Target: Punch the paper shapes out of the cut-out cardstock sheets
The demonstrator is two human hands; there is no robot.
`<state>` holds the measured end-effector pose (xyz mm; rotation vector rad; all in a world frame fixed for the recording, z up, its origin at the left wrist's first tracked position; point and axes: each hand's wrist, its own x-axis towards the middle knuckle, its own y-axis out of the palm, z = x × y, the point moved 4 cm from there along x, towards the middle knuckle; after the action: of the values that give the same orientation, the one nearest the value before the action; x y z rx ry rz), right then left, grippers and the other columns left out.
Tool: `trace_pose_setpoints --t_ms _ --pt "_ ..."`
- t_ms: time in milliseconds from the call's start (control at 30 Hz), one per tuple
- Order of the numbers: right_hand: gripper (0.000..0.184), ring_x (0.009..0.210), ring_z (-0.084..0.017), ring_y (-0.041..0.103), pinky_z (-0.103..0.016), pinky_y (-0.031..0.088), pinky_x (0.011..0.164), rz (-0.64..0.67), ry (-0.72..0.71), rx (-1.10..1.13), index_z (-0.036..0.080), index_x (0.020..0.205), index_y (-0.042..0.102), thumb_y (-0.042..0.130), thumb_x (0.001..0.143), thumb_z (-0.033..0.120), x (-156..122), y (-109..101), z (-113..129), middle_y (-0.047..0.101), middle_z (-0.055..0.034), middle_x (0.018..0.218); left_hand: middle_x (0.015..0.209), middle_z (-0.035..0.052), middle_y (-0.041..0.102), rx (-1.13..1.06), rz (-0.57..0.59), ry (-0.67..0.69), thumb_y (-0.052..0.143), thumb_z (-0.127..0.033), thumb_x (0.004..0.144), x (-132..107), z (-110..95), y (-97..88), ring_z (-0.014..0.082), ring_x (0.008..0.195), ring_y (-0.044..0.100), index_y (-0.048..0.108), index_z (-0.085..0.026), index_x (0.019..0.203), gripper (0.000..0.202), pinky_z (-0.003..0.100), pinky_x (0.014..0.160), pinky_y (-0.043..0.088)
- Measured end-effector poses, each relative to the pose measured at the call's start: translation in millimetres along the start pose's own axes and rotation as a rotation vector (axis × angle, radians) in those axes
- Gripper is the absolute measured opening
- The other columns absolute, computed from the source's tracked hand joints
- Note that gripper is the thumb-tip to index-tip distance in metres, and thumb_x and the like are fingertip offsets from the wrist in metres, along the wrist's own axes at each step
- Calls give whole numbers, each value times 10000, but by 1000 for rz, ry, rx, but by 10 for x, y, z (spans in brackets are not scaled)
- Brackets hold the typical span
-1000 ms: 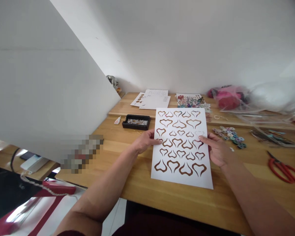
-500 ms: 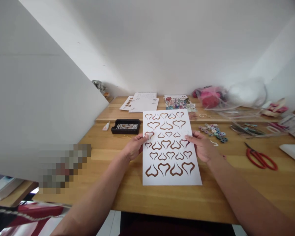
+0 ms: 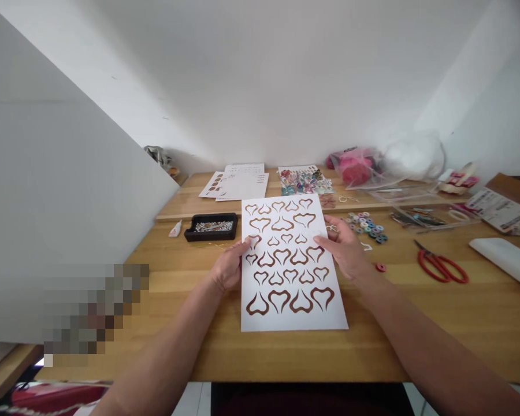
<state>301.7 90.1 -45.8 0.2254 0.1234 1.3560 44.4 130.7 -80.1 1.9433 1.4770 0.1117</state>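
A white sheet (image 3: 291,315) printed with rows of brown heart outlines lies on the wooden table (image 3: 416,323) in front of me. My left hand (image 3: 227,267) rests at the sheet's left edge, thumb on the paper and fingers curled at the edge. My right hand (image 3: 344,249) lies on the right edge, fingers pressed on the paper near a pale, empty heart shape. Both hands touch the sheet at about mid-height.
A black tray of small beads (image 3: 211,226) and a small glue tube (image 3: 175,229) sit to the left. Coloured spools (image 3: 366,225), red scissors (image 3: 441,267), a white roll (image 3: 505,257), more paper sheets (image 3: 238,184), a floral sheet (image 3: 303,179) and plastic bags (image 3: 364,164) lie behind and right. A white board (image 3: 56,190) stands left.
The view has swung right and slightly back, showing more of the table's right side. My hands stay on the sheet's edges in nearly the same grip; the right hand has edged a little inward.
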Motion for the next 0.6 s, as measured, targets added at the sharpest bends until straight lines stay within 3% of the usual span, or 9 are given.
trace_pose_setpoints --t_ms 100,300,500,600 --pt "860 729 -203 667 -370 561 685 35 -11 5 294 1406 423 833 650 263 0 17 13 740 -14 869 985 157 760 -41 -19 -4 561 -205 944 -8 -15 15 244 828 735 696 -104 1024 187 414 855 604" --pt "758 714 -167 630 -333 528 676 49 -86 -48 301 1381 492 801 690 269 4 12 23 720 8 843 961 149 759 -74 -17 2 529 -212 959 -12 -37 32 242 809 736 676 -109 1037 196 417 835 610" --pt "346 636 -117 491 -284 414 590 65 -154 -291 218 1062 705 763 737 320 10 -8 8 621 14 759 941 153 758 -84 -14 -18 547 -229 948 -8 -25 14 255 788 737 663 -110 1049 195 455 848 604" --pt "312 599 -112 419 -274 338 547 72 -166 -379 216 1044 714 743 758 339 11 -19 14 549 29 687 978 172 752 -80 -18 -27 549 -249 948 -8 -20 10 268 805 738 653 -109 1087 223 461 851 600"
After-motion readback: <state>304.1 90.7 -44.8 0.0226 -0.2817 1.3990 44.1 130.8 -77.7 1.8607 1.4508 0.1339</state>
